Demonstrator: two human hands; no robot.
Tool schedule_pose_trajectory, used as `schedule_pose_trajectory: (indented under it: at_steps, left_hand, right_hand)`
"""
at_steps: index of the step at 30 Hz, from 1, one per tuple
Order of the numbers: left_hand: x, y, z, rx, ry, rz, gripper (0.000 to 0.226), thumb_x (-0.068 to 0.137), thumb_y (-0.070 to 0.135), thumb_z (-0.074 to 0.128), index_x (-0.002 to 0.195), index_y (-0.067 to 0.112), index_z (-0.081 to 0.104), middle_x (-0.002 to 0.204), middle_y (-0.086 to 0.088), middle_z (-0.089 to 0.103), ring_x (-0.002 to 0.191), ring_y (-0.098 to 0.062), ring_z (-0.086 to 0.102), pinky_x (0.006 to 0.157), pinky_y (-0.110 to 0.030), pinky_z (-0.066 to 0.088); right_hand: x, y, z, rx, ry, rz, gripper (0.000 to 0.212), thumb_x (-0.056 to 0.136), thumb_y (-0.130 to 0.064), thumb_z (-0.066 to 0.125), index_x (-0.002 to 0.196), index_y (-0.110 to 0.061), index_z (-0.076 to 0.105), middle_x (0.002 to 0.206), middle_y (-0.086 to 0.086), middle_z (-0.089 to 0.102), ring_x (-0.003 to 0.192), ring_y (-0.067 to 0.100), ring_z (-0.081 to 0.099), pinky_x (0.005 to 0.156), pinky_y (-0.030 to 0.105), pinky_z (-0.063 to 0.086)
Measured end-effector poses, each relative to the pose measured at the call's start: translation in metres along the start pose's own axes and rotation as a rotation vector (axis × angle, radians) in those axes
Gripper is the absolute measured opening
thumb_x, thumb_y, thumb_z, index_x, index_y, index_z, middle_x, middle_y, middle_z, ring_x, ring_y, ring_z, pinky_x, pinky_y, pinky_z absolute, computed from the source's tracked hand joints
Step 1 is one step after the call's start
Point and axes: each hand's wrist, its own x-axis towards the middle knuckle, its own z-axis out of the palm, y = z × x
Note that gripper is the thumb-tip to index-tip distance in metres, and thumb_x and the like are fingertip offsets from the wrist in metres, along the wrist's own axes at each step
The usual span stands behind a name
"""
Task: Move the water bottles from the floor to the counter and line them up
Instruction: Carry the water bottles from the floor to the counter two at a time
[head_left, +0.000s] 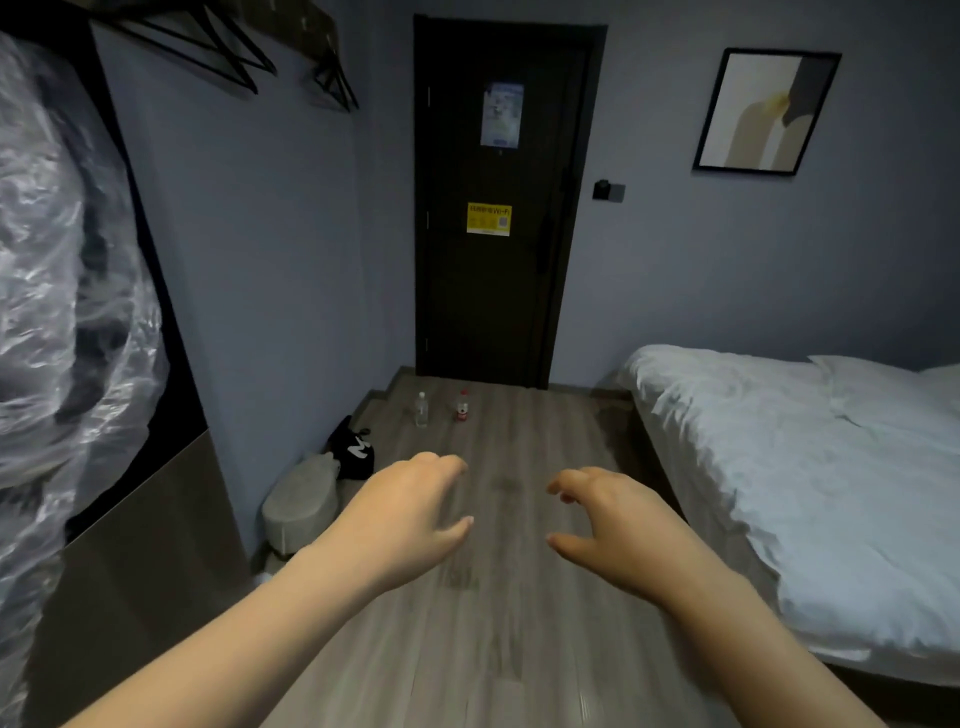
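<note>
Head view, wood floor (519, 649), bottles (421, 410), door (498, 301), bed (779, 467)

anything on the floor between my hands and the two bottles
In the head view only bare floor lies between the left hand, the right hand and the clear bottle and red-label bottle.

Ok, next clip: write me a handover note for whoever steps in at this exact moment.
Left hand and right hand: both empty, fingers loosely curled, held out over the floor.
Bottles: clear bottle and red-labelled bottle stand upright, side by side, by the dark door.
Done: neither bottle picked up yet.
Left: pick up both, carry them over, line them up.
</note>
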Motion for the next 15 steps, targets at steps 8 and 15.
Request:
schedule_pose_trajectory:
  at_steps: [8, 15]
  left_hand:
    - [0.113, -0.05, 0.005, -0.007, 0.029, -0.044, 0.051, 0.091, 0.048, 0.052, 0.136, 0.026, 0.043, 0.126, 0.006, 0.054, 0.115, -0.014, 0.054, 0.094, -0.03, 0.044]
    - [0.22, -0.135, 0.013, -0.029, 0.042, -0.04, 0.051, 0.091, 0.047, 0.054, 0.136, 0.026, 0.044, 0.121, 0.006, 0.055, 0.108, -0.014, 0.056, 0.09, -0.03, 0.046]
  right_hand:
    - [0.138, 0.039, 0.004, -0.023, 0.0, -0.05, 0.052, 0.087, -0.044, 0.06, 0.135, -0.028, 0.047, 0.128, -0.006, 0.056, 0.115, 0.012, 0.055, 0.095, 0.026, 0.047]
    - [0.27, 0.045, 0.029, -0.03, 0.012, -0.05, 0.052, 0.087, -0.045, 0.061, 0.135, -0.028, 0.047, 0.127, -0.007, 0.057, 0.115, 0.01, 0.056, 0.093, 0.025, 0.047]
